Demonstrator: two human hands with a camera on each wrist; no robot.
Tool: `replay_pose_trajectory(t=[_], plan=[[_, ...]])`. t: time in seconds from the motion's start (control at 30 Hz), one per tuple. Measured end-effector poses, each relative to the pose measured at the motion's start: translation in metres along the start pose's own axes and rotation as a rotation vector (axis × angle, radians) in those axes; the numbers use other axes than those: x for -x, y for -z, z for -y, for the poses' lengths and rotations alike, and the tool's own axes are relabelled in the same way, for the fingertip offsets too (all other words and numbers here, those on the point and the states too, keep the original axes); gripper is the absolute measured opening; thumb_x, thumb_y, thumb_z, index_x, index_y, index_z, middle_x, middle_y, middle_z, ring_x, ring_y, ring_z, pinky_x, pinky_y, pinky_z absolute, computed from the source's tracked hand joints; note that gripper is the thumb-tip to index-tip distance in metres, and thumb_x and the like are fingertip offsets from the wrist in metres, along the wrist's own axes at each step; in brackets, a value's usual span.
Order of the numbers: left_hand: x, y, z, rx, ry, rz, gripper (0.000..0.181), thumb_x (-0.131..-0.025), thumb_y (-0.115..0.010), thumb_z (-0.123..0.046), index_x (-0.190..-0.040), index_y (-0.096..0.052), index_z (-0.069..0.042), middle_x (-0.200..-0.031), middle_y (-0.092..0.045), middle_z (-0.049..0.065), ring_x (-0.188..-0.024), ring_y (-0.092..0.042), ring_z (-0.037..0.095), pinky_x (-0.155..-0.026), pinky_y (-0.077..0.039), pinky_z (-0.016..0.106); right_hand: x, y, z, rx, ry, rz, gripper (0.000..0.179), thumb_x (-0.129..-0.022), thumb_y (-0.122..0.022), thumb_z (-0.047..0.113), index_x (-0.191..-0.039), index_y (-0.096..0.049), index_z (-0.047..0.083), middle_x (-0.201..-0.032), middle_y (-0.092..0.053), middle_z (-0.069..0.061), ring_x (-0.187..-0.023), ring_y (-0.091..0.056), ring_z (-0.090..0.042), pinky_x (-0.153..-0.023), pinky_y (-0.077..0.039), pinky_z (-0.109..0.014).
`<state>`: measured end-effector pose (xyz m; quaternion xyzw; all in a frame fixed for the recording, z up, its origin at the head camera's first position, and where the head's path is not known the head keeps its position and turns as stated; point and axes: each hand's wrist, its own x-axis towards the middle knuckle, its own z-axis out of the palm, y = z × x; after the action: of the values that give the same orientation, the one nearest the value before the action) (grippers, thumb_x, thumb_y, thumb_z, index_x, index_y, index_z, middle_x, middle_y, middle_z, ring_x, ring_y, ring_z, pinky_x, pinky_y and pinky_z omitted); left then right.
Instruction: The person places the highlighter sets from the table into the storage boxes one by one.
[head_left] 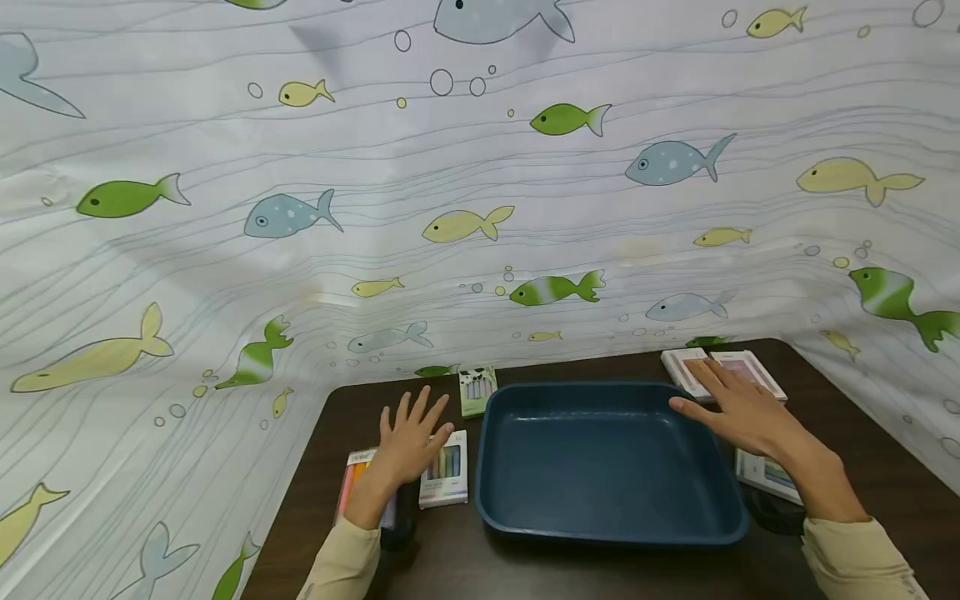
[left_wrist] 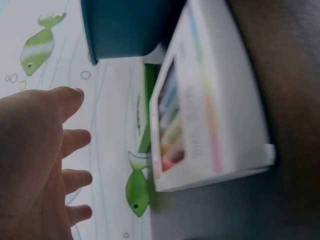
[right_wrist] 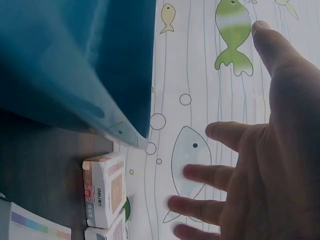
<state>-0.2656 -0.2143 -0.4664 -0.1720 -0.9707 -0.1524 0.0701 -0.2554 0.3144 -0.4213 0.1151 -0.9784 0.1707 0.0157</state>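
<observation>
My left hand (head_left: 408,446) is held with fingers spread above the left side of the table, over two boxes with windows. One is a white box of coloured sticks (head_left: 444,471); the other, a box with pink and orange sticks (head_left: 352,479), is partly hidden by the hand. My right hand (head_left: 742,412) reaches out with straight fingers near the right rim of a dark blue tray (head_left: 611,533). Neither hand holds anything. In the left wrist view the white box (left_wrist: 200,100) stands beyond the spread fingers (left_wrist: 75,142).
A green box with a cow pattern (head_left: 477,392) lies left of the tray's far corner. Two white and pink boxes (head_left: 750,371) lie at the back right, and another box of coloured sticks (head_left: 768,475) lies right of the tray. A fish-patterned cloth (head_left: 465,167) hangs behind the table.
</observation>
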Motion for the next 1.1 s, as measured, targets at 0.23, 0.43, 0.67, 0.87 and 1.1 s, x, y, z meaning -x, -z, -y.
replay_pose_trajectory(t=[0.23,0.43,0.67,0.87,1.1], plan=[[0.01,-0.013,0.009,-0.01,0.006,0.044,0.062,-0.108,-0.039,-0.052,-0.159,-0.038,-0.017,-0.164,-0.022,0.02,-0.147,-0.014,0.05,-0.106,-0.004,0.076,0.005,-0.008,0.003,-0.048,0.004,0.048,0.09,-0.1,-0.047,0.065,-0.163,-0.019,0.007,-0.151,-0.029,-0.039,-0.128,-0.035,-0.065,-0.089,-0.027,-0.082],[0.017,-0.013,0.022,-0.04,0.052,0.028,0.059,-0.108,-0.041,-0.05,-0.159,-0.039,-0.019,-0.166,-0.021,0.016,-0.148,-0.015,0.048,-0.107,-0.007,0.076,0.006,-0.022,-0.002,-0.118,0.006,0.11,0.088,-0.102,-0.046,0.063,-0.162,-0.021,0.004,-0.148,-0.028,-0.043,-0.125,-0.037,-0.068,-0.084,-0.035,-0.078],[0.024,-0.006,0.035,-0.022,0.072,-0.009,0.058,-0.109,-0.044,-0.046,-0.158,-0.04,-0.016,-0.164,-0.022,0.02,-0.147,-0.015,0.051,-0.105,-0.005,0.078,0.008,-0.033,-0.01,-0.245,0.055,0.107,0.081,-0.106,-0.047,0.054,-0.163,-0.016,0.006,-0.156,-0.019,-0.04,-0.135,-0.021,-0.066,-0.091,-0.025,-0.081],[0.033,0.0,0.041,-0.045,0.094,-0.012,0.06,-0.109,-0.038,-0.05,-0.158,-0.041,-0.015,-0.164,-0.022,0.022,-0.146,-0.015,0.052,-0.105,-0.004,0.078,0.013,-0.039,-0.012,-0.335,0.065,0.078,0.081,-0.106,-0.05,0.048,-0.165,-0.006,0.015,-0.16,-0.016,-0.036,-0.137,-0.024,-0.064,-0.092,-0.028,-0.079],[0.044,0.004,0.039,-0.042,0.132,0.012,0.056,-0.109,-0.044,-0.044,-0.155,-0.044,-0.012,-0.162,-0.025,0.025,-0.145,-0.018,0.054,-0.104,-0.007,0.079,0.02,-0.047,-0.016,-0.35,0.036,0.042,0.084,-0.107,-0.051,0.043,-0.164,-0.001,0.008,-0.154,-0.02,-0.043,-0.13,-0.031,-0.067,-0.089,-0.035,-0.076]])
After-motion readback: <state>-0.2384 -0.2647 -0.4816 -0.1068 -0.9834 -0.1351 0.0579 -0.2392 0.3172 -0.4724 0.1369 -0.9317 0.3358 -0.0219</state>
